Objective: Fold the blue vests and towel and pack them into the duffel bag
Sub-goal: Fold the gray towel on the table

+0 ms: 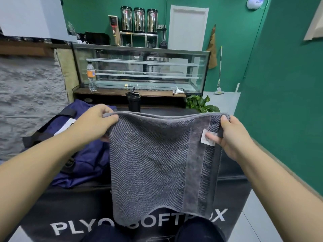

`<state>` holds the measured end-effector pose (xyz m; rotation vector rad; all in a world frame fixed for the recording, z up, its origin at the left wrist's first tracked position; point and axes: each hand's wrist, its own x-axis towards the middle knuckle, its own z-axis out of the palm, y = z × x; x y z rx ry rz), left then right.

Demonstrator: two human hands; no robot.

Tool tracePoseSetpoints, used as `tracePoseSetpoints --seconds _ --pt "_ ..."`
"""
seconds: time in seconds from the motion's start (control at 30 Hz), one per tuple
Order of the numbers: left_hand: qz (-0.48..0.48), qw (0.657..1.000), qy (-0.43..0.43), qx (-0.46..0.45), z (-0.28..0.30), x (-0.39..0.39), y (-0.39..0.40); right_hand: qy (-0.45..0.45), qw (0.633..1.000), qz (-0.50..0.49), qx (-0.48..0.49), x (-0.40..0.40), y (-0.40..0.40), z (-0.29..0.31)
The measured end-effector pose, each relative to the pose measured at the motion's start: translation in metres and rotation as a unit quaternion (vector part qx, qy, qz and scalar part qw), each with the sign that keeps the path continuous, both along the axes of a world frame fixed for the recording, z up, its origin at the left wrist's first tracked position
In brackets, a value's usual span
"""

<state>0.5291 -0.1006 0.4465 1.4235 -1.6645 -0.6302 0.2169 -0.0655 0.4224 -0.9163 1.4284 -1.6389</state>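
A grey ribbed towel [157, 159] hangs in the air in front of me, doubled over, with a white label near its upper right corner. My left hand [95, 124] pinches the towel's upper left corner. My right hand [230, 137] grips the upper right corner, thumb over the label. The navy duffel bag [82, 154] with black straps lies on the left of the black soft box [73, 203], partly behind my left arm and the towel. No blue vests are visible.
A black shaker bottle [134, 103] stands at the box's far edge. Behind it are a glass display case [139, 70], a plastic bottle [91, 76] and a potted plant [201, 103]. A green wall [279, 102] runs close on the right.
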Motion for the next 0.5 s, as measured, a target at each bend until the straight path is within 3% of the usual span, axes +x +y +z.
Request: tracePoseSetpoints --seconds 0.1,0.17,0.37,0.5 --pt "-0.116 0.977 0.163 0.066 0.008 -0.009 0.019 -0.024 0.999 -0.03 -0.008 0.012 0.001 -0.005" --pt "-0.201 0.96 0.176 0.083 0.014 -0.017 0.034 -0.017 0.999 -0.038 -0.002 0.022 0.0 -0.009" --pt "-0.378 0.921 0.025 0.087 0.011 -0.044 0.063 -0.01 0.999 0.034 0.011 0.069 0.011 -0.012" --pt "-0.264 0.96 -0.083 -0.035 -0.001 -0.061 0.061 0.102 0.991 0.085 -0.001 0.091 0.024 -0.018"
